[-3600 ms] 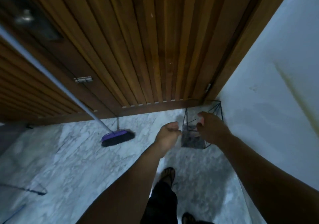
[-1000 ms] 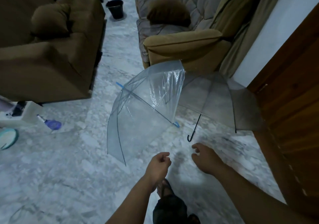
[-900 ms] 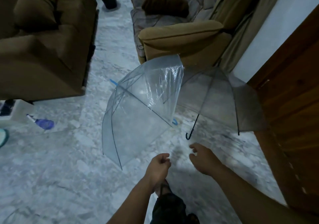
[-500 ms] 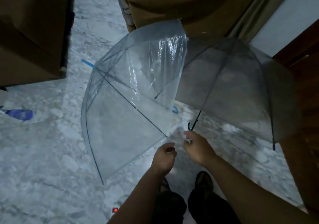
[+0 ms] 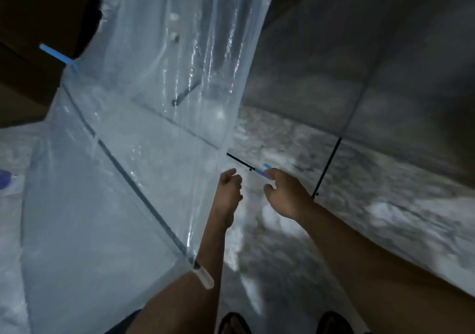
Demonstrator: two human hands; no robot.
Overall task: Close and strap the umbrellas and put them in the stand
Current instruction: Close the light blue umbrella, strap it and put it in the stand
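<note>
Two open umbrellas lie on the marble floor (image 5: 385,205). The clear umbrella (image 5: 128,179) with a blue tip (image 5: 55,54) fills the left; its black shaft (image 5: 240,162) ends in a blue handle (image 5: 263,171). The smoky grey umbrella (image 5: 359,76) spreads on the right, with its thin black shaft (image 5: 326,169) coming down beside my right wrist. My right hand (image 5: 285,194) has its fingers spread at the blue handle, fingertips touching it, thumb apart below. My left hand (image 5: 228,189) is curled and holds nothing, just left of the shaft. The stand is out of view.
A brown sofa (image 5: 38,25) stands dark at the upper left behind the clear canopy. A purple object (image 5: 3,179) peeks in at the left edge. My sandalled feet (image 5: 234,323) show at the bottom.
I have bent much closer to the umbrellas. My right hand has moved from the grey umbrella's black hook to the clear umbrella's blue handle. My left hand has followed, still curled.
</note>
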